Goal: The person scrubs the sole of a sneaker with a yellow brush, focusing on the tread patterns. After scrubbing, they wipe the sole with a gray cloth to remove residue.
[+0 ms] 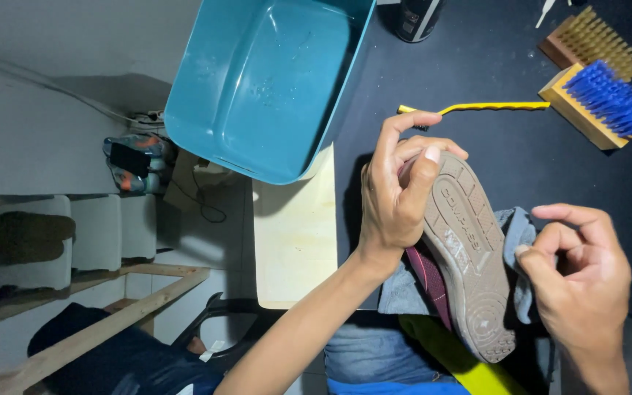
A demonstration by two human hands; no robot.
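Dark tabletop (491, 157) — dim, perhaps cluttered room.

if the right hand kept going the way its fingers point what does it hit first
Probably the blue-grey cloth it already pinches, then the shoe sole that the left hand holds; the right hand points left toward them, though depth is unclear.

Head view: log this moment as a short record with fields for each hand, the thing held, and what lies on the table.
left hand: grips the toe end of the shoe, fingers curled over the sole
right hand: pinches a blue-grey cloth against the shoe's side
shoe: sole up, tan and dirty, dark red upper
basin: teal basin, no objects inside, overhanging the table edge
brushes: yellow toothbrush; blue-bristled brush; tan-bristled brush
table: black table
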